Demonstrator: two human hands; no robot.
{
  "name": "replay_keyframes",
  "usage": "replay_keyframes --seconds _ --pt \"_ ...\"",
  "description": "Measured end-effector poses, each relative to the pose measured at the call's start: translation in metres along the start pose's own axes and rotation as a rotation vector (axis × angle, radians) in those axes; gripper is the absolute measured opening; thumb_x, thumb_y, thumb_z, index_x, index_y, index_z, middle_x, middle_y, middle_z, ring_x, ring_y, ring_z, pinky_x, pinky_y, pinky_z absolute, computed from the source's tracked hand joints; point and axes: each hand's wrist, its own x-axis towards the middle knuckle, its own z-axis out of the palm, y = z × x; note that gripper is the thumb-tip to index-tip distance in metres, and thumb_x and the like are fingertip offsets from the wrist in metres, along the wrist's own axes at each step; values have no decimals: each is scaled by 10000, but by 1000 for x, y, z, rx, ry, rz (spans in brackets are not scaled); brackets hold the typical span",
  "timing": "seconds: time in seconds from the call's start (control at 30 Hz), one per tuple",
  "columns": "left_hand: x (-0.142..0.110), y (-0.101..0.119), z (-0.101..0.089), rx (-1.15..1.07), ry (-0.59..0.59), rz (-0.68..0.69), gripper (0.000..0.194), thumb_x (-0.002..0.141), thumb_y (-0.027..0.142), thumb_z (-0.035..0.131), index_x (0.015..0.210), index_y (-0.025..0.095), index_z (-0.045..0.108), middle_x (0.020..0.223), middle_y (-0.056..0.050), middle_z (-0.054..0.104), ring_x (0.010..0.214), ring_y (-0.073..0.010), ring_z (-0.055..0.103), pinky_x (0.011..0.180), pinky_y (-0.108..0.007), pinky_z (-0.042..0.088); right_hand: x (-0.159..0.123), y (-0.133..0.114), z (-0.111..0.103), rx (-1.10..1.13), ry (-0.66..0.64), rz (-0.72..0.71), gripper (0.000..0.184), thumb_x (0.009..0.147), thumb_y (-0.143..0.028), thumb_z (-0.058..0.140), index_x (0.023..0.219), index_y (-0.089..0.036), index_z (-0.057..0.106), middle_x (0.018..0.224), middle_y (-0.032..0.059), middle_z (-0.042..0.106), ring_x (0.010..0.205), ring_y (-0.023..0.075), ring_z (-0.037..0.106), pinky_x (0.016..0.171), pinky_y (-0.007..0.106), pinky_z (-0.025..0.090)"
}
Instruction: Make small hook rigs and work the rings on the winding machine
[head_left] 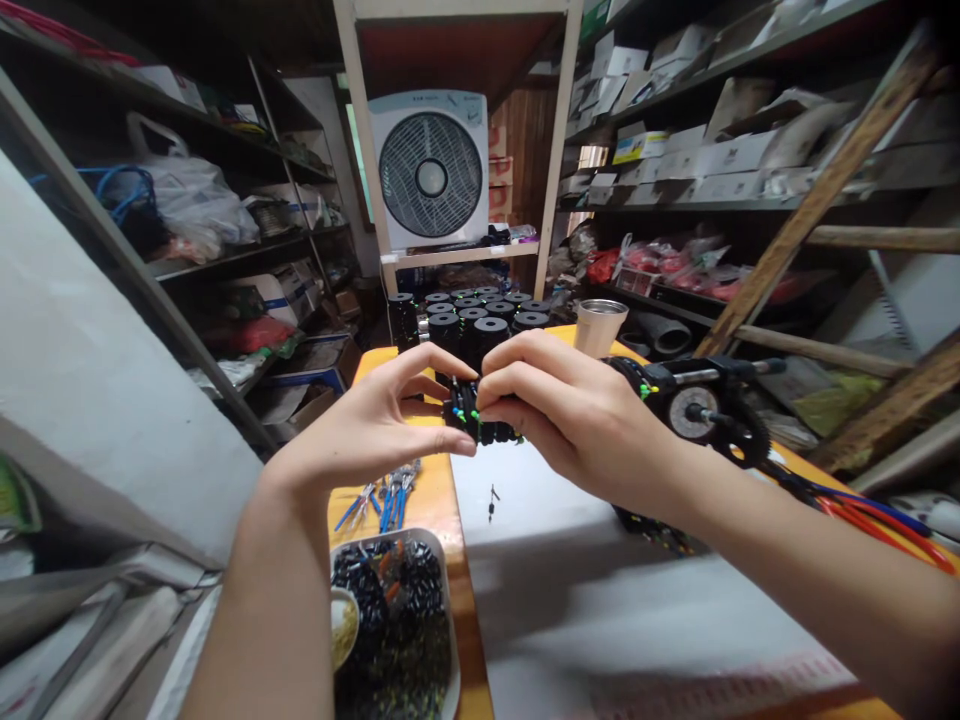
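A black spool [499,430] with small green and blue tips along its side is between my hands, at the middle of the view. My left hand [397,410] curves round its left end, thumb below and fingers above. My right hand [559,405] is closed in a pinch against the spool's upper side; what lies between its fingertips is hidden. Right of that hand stands a black winding device with a round disc [691,412] and a gear. A small dark piece with a thin wire [491,502] lies below on the white sheet [547,590].
A tray [451,640] of small black and yellowish parts sits at lower left, with a small cup [343,628] in it. Blue-handled tools [394,500] lie above it. Several black spools [491,327] stand at the back, near a beige cup [600,325] and a box fan [430,170].
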Motion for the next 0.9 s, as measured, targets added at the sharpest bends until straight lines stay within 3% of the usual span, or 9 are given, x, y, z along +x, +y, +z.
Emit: replay_keyframes --seconds 0.33,0.57,0.67,0.77,0.9 --pt "1 0 0 -23 -17 28 403 755 282 740 1086 269 512 1070 11 572 994 -144 578 851 -296 486 -7 1 -1 -84 -2 -155 100 872 -40 530 909 -43 623 956 122 603 904 157 509 809 290 475" --pt "1 -1 0 -8 -9 34 406 754 270 736 1092 236 513 1104 -19 561 1011 -165 565 839 -309 485 -10 -2 -2 -136 -2 -187 83 854 -42 551 882 -49 628 943 123 628 941 186 536 784 306 513" --pt "1 2 0 -9 -7 17 434 753 300 737 1114 234 504 1115 -29 554 1036 -181 556 847 -322 488 -18 -6 -8 -156 -45 -201 176 856 -60 555 1011 -8 620 1040 153 622 1046 222 526 898 339 498" --pt "0 7 0 -9 -8 -37 446 762 329 727 1131 238 493 1126 -35 552 1043 -185 556 859 -328 492 -40 -11 -25 -190 -103 -40 419 872 -166 579 1256 -13 513 1268 178 525 1238 266 427 1070 406 385" --pt "0 9 1 -24 2 -115 451 808 415 666 1164 214 475 1143 -58 546 1013 -176 578 848 -310 505 -91 -15 -59 -310 -9 241 573 841 -118 581 1387 -155 410 1306 152 477 1234 277 437 1037 458 377"
